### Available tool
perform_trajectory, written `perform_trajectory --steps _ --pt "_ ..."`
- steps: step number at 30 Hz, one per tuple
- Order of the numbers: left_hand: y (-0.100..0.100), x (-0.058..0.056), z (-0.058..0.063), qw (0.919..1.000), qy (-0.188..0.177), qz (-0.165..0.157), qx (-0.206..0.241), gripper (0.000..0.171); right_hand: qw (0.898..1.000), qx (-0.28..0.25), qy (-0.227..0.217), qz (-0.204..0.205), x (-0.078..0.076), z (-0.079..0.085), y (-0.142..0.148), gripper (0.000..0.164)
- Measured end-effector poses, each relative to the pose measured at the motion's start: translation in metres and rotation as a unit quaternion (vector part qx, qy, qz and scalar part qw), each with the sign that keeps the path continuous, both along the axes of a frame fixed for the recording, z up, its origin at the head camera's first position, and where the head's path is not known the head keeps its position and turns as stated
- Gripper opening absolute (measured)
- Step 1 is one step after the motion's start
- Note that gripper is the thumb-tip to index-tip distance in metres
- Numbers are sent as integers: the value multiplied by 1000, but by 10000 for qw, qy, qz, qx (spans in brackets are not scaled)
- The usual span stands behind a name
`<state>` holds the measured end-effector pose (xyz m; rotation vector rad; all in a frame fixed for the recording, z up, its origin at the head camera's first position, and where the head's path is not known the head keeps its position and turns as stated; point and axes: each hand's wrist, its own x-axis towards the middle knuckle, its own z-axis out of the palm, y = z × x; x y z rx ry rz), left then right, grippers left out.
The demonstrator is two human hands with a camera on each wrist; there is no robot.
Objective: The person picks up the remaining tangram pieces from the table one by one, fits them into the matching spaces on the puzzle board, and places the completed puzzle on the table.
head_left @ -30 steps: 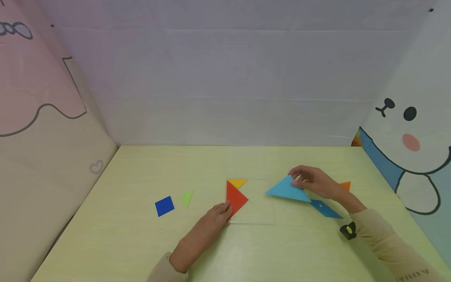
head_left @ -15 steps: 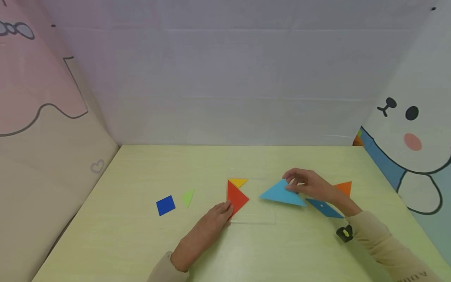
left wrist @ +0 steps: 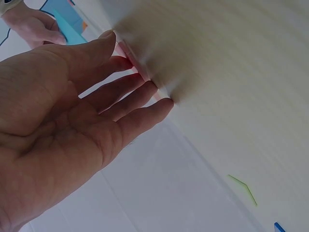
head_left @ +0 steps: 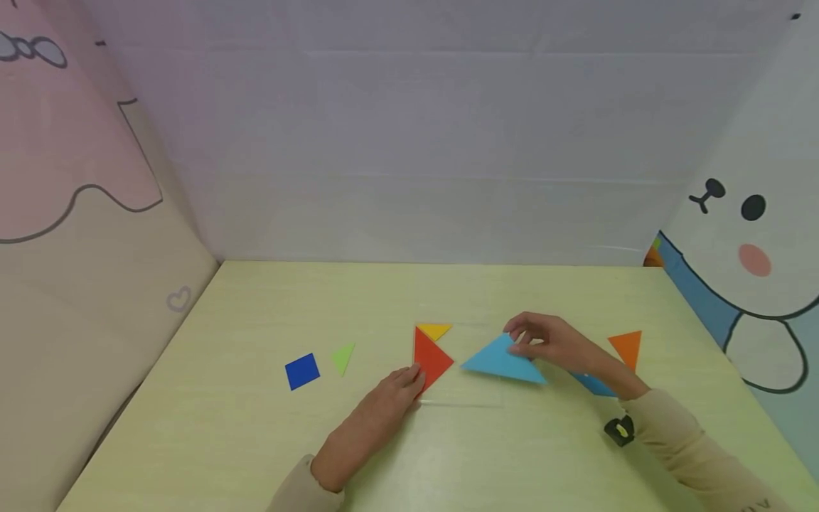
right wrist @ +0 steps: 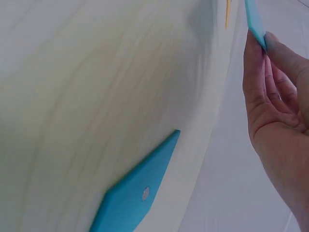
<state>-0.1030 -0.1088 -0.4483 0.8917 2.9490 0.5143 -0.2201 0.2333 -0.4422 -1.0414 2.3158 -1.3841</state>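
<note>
My right hand (head_left: 555, 347) pinches a light blue triangle tile (head_left: 502, 361) by its upper corner, tilted above the table. In the right wrist view, thumb and index finger hold the tile's edge (right wrist: 254, 24). My left hand (head_left: 374, 409) rests its fingertips on the lower left of a red triangle tile (head_left: 432, 360); the left wrist view shows its fingers (left wrist: 137, 116) mostly extended. A small yellow triangle tile (head_left: 434, 331) lies against the red one's upper side. Both are within a faint transparent square outline (head_left: 461, 405).
A dark blue square tile (head_left: 302, 371) and a light green triangle tile (head_left: 343, 358) lie left. An orange triangle tile (head_left: 628, 348) and a blue parallelogram tile (right wrist: 140, 188) with a pale dot lie right, the latter partly behind my right forearm. A wall (head_left: 409, 178) borders the table's back.
My right hand has carried the light blue triangle leftward and nearer to me, toward the red tile. More of the orange triangle shows. My left hand stays on the red triangle.
</note>
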Motion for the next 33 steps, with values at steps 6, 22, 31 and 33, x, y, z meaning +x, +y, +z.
perform_trajectory --steps 6,22,31,33 --pt "0 1 0 10000 -12 47 -50 44 10000 8 -58 3 3 0 -9 24" --pt "0 0 -1 9998 148 -93 60 43 9999 -4 -132 89 9 -5 -24 25" --pt "0 0 -1 9999 97 -59 66 43 9996 -30 -156 253 11 -8 -31 25" --pt "0 0 -1 9999 85 -51 43 43 9995 -26 -129 270 12 -8 -33 25"
